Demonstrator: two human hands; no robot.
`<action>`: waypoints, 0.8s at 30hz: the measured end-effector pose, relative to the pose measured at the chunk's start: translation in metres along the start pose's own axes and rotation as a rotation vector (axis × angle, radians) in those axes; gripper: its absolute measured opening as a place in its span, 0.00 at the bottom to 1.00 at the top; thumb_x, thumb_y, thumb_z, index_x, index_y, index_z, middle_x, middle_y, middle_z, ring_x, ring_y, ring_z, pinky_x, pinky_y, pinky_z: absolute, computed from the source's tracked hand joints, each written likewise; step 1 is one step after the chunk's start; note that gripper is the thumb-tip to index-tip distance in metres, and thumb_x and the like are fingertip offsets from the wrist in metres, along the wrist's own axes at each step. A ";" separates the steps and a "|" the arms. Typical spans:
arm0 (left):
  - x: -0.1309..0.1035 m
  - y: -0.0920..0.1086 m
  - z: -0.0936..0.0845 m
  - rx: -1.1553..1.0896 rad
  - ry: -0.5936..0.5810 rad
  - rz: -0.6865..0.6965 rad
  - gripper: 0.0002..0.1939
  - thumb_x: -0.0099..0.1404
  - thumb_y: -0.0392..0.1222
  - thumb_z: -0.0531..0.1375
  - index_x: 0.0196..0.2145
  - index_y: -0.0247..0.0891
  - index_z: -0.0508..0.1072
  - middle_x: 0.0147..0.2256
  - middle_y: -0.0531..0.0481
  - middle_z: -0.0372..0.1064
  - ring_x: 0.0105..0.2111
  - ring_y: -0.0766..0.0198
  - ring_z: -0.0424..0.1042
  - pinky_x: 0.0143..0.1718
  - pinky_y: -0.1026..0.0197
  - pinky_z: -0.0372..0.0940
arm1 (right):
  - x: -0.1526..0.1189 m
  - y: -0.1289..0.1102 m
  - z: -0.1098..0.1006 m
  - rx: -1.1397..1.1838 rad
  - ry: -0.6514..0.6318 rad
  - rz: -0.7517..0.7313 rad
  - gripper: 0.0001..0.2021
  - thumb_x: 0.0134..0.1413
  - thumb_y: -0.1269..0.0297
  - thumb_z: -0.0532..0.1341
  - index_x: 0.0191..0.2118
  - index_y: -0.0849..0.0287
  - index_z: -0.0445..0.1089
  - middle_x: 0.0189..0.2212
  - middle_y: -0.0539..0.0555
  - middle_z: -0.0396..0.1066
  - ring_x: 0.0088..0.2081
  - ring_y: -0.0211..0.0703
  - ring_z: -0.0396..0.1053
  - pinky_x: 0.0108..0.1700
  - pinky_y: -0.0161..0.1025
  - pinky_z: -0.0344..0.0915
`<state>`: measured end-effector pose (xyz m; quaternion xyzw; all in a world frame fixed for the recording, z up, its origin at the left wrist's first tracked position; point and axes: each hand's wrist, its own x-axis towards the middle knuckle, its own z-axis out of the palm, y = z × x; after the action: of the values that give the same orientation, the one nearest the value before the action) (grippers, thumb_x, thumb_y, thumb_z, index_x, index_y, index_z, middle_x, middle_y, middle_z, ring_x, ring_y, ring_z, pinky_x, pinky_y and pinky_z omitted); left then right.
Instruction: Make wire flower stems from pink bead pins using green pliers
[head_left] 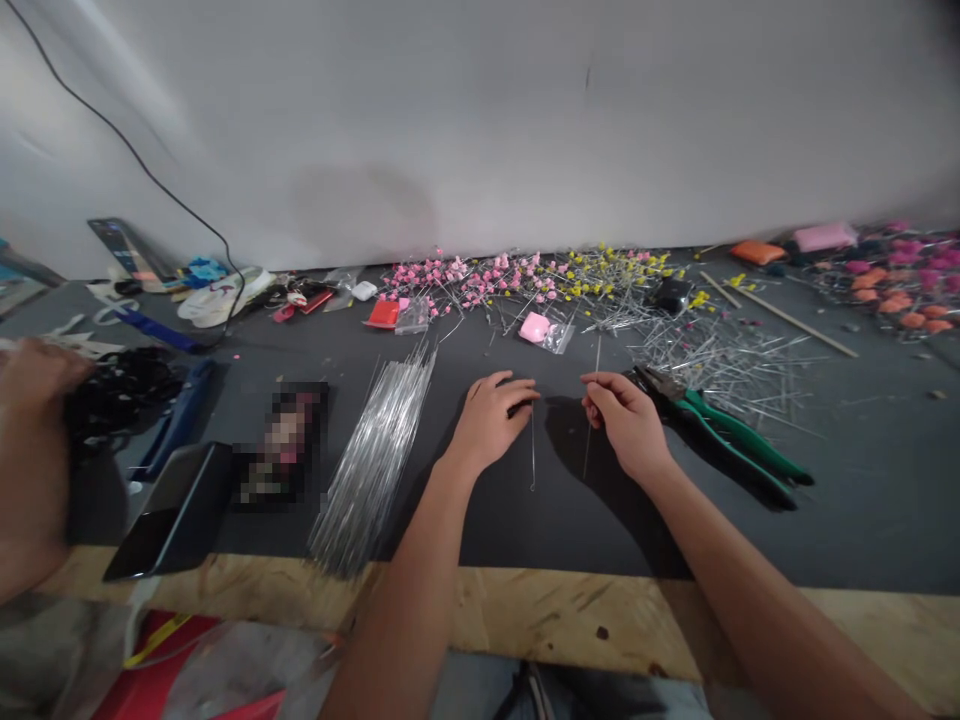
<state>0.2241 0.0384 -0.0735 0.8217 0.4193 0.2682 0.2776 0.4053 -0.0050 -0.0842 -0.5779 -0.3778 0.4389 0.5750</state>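
Bare dark mat (pixel 540 520) lay open between the hands and the table's wooden edge (pixel 570 610); left hand (pixel 491 415) pinched one thin wire (pixel 532 450) above that mat; right hand (pixel 626 420) pinched another wire (pixel 589 440), pliers (pixel 720 430) just beside.

text: none legible | labels: none | brands: none | numbers: none | signs: none

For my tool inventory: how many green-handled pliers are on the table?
1. The green-handled metal pliers lie on the dark table mat, just beside the right hand. Others may be hidden under the wire pile.
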 end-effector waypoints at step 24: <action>-0.016 0.022 -0.024 0.121 -0.515 -0.017 0.14 0.49 0.42 0.65 0.36 0.47 0.74 0.63 0.53 0.39 0.63 0.51 0.31 0.60 0.43 0.36 | 0.003 0.003 -0.001 0.048 0.006 -0.014 0.08 0.49 0.62 0.58 0.35 0.59 0.69 0.21 0.46 0.63 0.20 0.30 0.58 0.20 0.30 0.55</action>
<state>0.2120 0.0191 -0.0449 0.8745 0.3570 0.0223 0.3275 0.4071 -0.0031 -0.0874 -0.5626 -0.3691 0.4422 0.5930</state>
